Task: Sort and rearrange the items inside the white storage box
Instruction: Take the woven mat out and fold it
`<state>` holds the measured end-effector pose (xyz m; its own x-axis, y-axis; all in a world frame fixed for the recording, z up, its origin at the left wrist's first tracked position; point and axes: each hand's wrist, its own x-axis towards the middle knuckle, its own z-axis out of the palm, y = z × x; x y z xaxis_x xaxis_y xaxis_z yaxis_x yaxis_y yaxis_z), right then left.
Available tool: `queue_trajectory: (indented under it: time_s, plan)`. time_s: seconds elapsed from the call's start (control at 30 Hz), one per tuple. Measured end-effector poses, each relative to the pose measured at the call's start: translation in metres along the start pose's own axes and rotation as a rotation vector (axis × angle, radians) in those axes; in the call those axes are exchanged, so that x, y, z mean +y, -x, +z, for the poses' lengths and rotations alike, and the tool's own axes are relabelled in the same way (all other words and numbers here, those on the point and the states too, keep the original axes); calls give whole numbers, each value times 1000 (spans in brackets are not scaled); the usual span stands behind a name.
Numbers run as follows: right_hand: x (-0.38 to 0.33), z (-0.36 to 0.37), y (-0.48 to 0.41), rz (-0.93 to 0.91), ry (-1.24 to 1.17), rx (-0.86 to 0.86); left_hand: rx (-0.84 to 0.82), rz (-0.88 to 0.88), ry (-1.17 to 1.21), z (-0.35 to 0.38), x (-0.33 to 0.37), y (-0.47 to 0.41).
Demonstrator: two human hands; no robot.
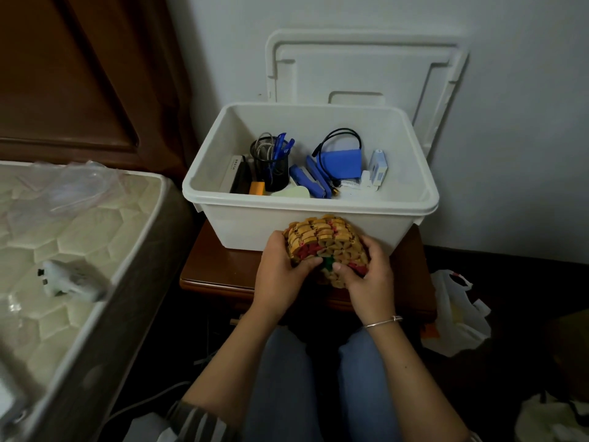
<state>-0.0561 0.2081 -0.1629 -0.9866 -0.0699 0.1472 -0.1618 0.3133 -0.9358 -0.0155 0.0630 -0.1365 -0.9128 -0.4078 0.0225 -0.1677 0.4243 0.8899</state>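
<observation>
The white storage box [318, 224] stands open on a small wooden table [220, 269]. Inside it are a black mesh pen holder [271, 167] with blue pens, a blue pouch [342, 164] with a black cable, a blue stapler [310, 180], an orange block [257, 188], a black-and-white case [237, 175] and small white boxes [377, 169]. In front of the box, outside it, my left hand [280, 272] and my right hand [366, 275] both grip a folded mat of tan, red and green wooden beads [325, 244].
The box's white lid [363, 68] leans on the wall behind it. A mattress [63, 250] with a small white gadget and clear plastic lies at the left. White plastic bags [455, 317] sit on the dark floor at the right. My knees are below the table.
</observation>
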Motion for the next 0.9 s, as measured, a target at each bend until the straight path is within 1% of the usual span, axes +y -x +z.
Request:
queue_trajectory:
  time_s: [0.07, 0.17, 0.23, 0.3, 0.37, 0.47, 0.6, 0.7, 0.8, 0.9]
  plan:
    - [-12, -13, -1, 62, -58, -59, -50, -99, 54, -14, 10, 5]
    - [-37, -34, 4, 234, -318, -170, -272, -317, 313, -39, 31, 17]
    - [-53, -45, 11, 315, -472, -215, -392, -374, 402, -52, 47, 29]
    - [-70, -54, 20, 372, -545, -282, -442, -406, 440, -61, 62, 39]
    - [-88, -61, 28, 388, -522, -329, -463, -451, 460, -69, 74, 49]
    - [-112, -73, 39, 405, -491, -337, -520, -509, 490, -80, 87, 64]
    - [-137, -86, 46, 451, -557, -431, -620, -537, 602, -100, 100, 75]
    - [-147, -83, 44, 481, -547, -425, -676, -519, 660, -111, 103, 79]
    - [-153, -72, 38, 461, -431, -428, -623, -459, 678, -118, 101, 81]
    - [-159, -65, 25, 416, -287, -527, -544, -425, 723, -128, 95, 77]
